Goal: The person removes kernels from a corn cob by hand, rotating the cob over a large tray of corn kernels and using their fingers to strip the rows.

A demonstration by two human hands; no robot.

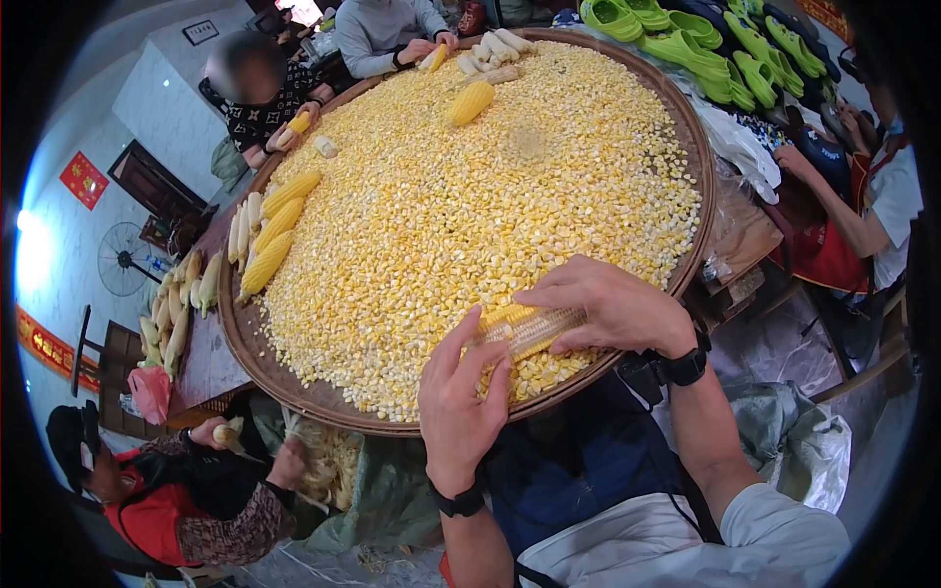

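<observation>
A partly stripped corn cob (pixel 534 329) lies level between my two hands, low over the near edge of the kernels. Rows of yellow kernels remain on it beside a bare, pale strip. My left hand (pixel 461 392) is closed around the cob's left end, with the thumb near the front. At the right end, the fingers and thumb of my right hand (pixel 613 312) grip the cob from above. Loose yellow kernels (pixel 431 206) fill a wide round tray (pixel 235 328) under both hands.
Whole yellow cobs (pixel 267 263) and bare cobs (pixel 233 235) line the tray's left side. One cob (pixel 470 103) and several bare ones (pixel 495 49) lie at the back. Co-workers sit around the tray. Green shoes (pixel 686 59) stand at the upper right.
</observation>
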